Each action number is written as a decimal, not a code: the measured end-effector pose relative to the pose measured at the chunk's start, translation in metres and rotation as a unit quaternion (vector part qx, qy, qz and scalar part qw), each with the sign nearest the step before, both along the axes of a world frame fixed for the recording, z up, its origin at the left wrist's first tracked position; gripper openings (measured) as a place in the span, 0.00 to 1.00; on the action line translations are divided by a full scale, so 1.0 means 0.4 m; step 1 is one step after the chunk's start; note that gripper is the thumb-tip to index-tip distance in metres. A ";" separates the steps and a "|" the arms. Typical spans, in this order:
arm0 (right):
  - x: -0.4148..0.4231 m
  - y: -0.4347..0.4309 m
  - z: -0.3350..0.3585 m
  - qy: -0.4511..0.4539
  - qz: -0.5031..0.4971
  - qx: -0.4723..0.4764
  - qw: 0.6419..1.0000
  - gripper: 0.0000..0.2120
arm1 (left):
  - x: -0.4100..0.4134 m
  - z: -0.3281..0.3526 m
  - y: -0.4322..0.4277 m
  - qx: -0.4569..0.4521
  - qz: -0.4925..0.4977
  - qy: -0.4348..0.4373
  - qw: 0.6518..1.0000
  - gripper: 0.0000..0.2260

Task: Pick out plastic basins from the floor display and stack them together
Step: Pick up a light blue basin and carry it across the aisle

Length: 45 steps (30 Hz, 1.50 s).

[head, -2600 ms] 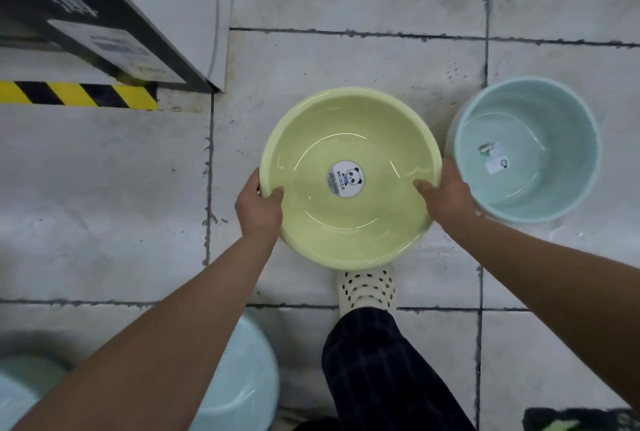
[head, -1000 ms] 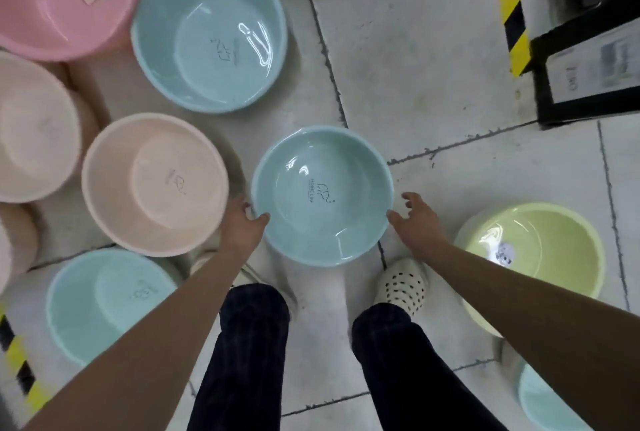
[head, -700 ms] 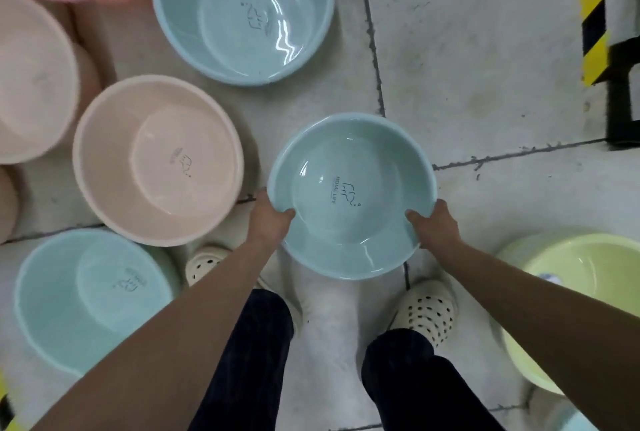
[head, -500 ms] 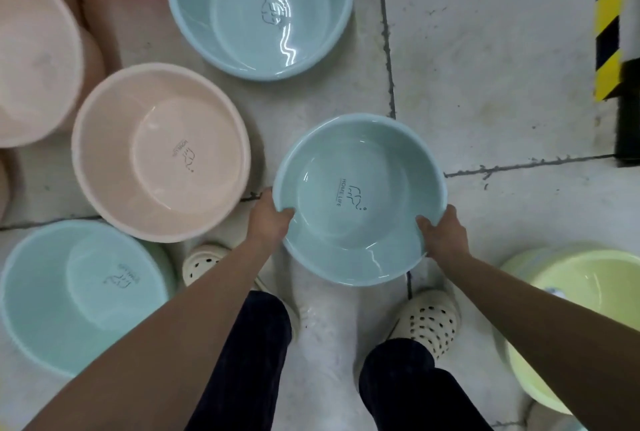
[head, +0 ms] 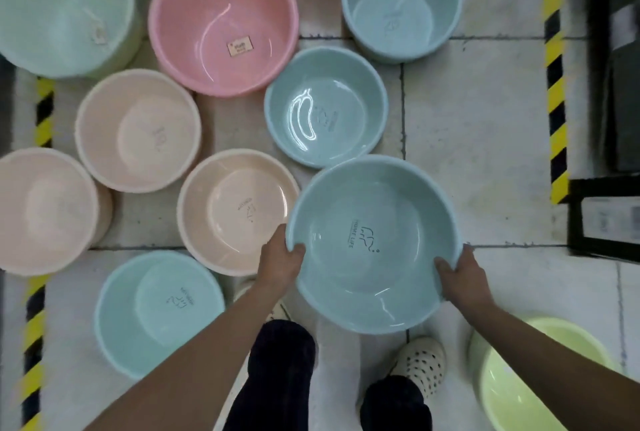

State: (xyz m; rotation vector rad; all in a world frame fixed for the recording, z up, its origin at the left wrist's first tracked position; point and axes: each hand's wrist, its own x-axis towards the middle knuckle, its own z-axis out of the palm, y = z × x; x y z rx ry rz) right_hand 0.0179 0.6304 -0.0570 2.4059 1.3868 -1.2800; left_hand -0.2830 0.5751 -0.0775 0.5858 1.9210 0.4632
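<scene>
I hold a light blue basin (head: 374,243) with a printed logo inside, raised above the floor in front of my legs. My left hand (head: 278,259) grips its left rim, thumb inside. My right hand (head: 462,278) grips its right rim. A yellow-green basin (head: 530,378) stands on the floor at the lower right, partly hidden by my right forearm. Several more basins lie on the floor display: a blue one (head: 325,107) just beyond the held basin, a beige one (head: 235,212) to its left, and a pink one (head: 223,24) farther back.
More blue basins (head: 156,313) (head: 401,3), beige basins (head: 136,129) (head: 45,211) and a green one (head: 62,8) crowd the left and back. Yellow-black tape (head: 556,84) runs along the right, next to a black shelf frame (head: 602,219). My feet (head: 420,365) stand on white tiles.
The yellow-green basin was set down on the floor. Both hands closed on the light blue basin's rim and lifted it; it now appears larger and higher, with more of the display in view.
</scene>
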 end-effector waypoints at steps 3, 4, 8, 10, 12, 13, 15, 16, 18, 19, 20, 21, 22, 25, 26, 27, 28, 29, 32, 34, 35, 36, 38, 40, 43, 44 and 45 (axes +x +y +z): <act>-0.081 0.069 0.145 0.006 0.013 0.010 1.000 0.16 | -0.081 0.152 0.056 0.004 0.025 -0.013 1.000 0.10; -0.111 0.095 0.194 0.008 0.018 0.019 1.000 0.15 | -0.108 0.202 0.075 0.007 0.031 -0.017 0.999 0.10; -0.223 0.199 0.358 0.017 0.045 0.046 0.998 0.16 | -0.216 0.368 0.151 0.015 0.045 -0.007 0.999 0.09; -0.271 0.245 0.417 0.019 0.055 0.046 0.997 0.16 | -0.264 0.427 0.189 0.015 0.044 -0.005 0.999 0.08; -0.310 0.287 0.462 0.022 0.062 0.045 0.997 0.16 | -0.304 0.466 0.225 0.010 0.043 -0.006 0.999 0.09; -0.324 0.305 0.478 0.024 0.066 0.046 0.996 0.16 | -0.319 0.479 0.240 0.006 0.043 -0.006 0.999 0.09; -0.350 0.340 0.508 0.025 0.075 0.047 0.996 0.17 | -0.343 0.499 0.272 0.003 0.045 -0.007 0.999 0.09; -0.359 0.356 0.514 0.024 0.077 0.047 0.996 0.18 | -0.353 0.505 0.290 0.004 0.048 -0.005 0.999 0.09; -0.373 0.386 0.513 0.016 0.085 0.048 0.995 0.19 | -0.368 0.503 0.325 0.014 0.057 0.000 0.998 0.08; -0.378 0.401 0.505 0.013 0.089 0.046 0.995 0.18 | -0.374 0.497 0.342 0.020 0.062 0.002 0.998 0.08; -0.381 0.416 0.493 0.012 0.091 0.043 0.995 0.17 | -0.378 0.486 0.358 0.023 0.067 0.003 0.998 0.08; -0.382 0.431 0.476 0.013 0.091 0.039 0.995 0.17 | -0.381 0.472 0.373 0.021 0.071 0.004 0.997 0.08; -0.384 0.447 0.458 0.013 0.091 0.037 0.995 0.17 | -0.382 0.458 0.389 0.021 0.075 0.005 0.997 0.07; -0.385 0.494 0.384 0.016 0.096 0.029 0.995 0.18 | -0.377 0.391 0.432 0.015 0.093 0.010 0.996 0.05; -0.384 0.511 0.353 0.016 0.095 0.025 0.995 0.18 | -0.373 0.361 0.448 0.011 0.097 0.016 0.995 0.04; -0.379 0.526 0.316 0.019 0.094 0.019 0.995 0.18 | -0.368 0.326 0.462 0.008 0.101 0.023 0.995 0.03; -0.374 0.541 0.275 0.021 0.091 0.014 0.995 0.18 | -0.363 0.288 0.478 0.006 0.105 0.029 0.994 0.03; -0.369 0.558 0.228 0.024 0.089 0.015 0.996 0.18 | -0.357 0.247 0.494 0.007 0.108 0.034 0.994 0.02; -0.357 0.603 0.093 0.024 0.076 0.017 0.997 0.18 | -0.338 0.122 0.532 0.010 0.111 0.043 0.993 0.03; -0.350 0.630 0.005 0.025 0.072 0.014 0.997 0.18 | -0.326 0.041 0.552 0.009 0.109 0.054 0.993 0.03; -0.345 0.643 -0.038 0.027 0.068 0.016 0.997 0.18 | -0.321 0.004 0.562 0.011 0.105 0.061 0.993 0.03; -0.341 0.656 -0.078 0.029 0.064 0.016 0.997 0.18 | -0.316 -0.031 0.569 0.016 0.098 0.066 0.993 0.05; -0.334 0.675 -0.149 0.033 0.060 0.013 0.998 0.18 | -0.304 -0.094 0.577 0.024 0.083 0.085 0.993 0.08; -0.333 0.686 -0.209 0.035 0.065 0.009 0.997 0.19 | -0.296 -0.149 0.579 0.042 0.081 0.108 0.990 0.11; -0.331 0.694 -0.277 0.047 0.071 0.011 0.996 0.21 | -0.284 -0.213 0.582 0.061 0.085 0.118 0.988 0.16; -0.327 0.696 -0.293 0.046 0.069 0.007 0.997 0.22 | -0.281 -0.230 0.585 0.058 0.086 0.113 0.988 0.18; -0.323 0.697 -0.308 0.045 0.066 0.003 0.997 0.22 | -0.277 -0.246 0.588 0.053 0.085 0.107 0.989 0.19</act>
